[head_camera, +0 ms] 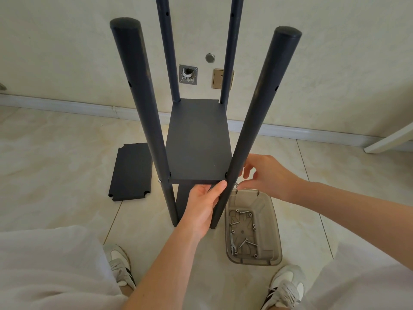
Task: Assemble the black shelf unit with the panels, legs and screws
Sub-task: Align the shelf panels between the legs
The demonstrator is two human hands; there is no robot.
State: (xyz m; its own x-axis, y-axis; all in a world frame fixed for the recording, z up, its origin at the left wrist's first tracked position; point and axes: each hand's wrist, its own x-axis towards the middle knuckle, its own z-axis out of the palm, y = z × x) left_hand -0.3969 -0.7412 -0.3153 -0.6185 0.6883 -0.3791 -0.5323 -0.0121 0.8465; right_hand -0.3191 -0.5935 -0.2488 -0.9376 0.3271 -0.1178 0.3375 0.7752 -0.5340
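Note:
The black shelf unit stands on the floor: four round legs rise around a black panel fitted between them. My left hand holds the panel's front edge from below, its thumb lying against the near right leg. My right hand pinches a small silver screw at that leg's outer side, level with the panel. A screw head shows on the near left leg at the same height. Another loose black panel with notched corners lies flat on the tiles to the left.
A clear plastic tub with several screws and nuts sits on the floor just right of the unit. My two shoes are near the bottom. A wall with a socket plate and baseboard stands behind the unit.

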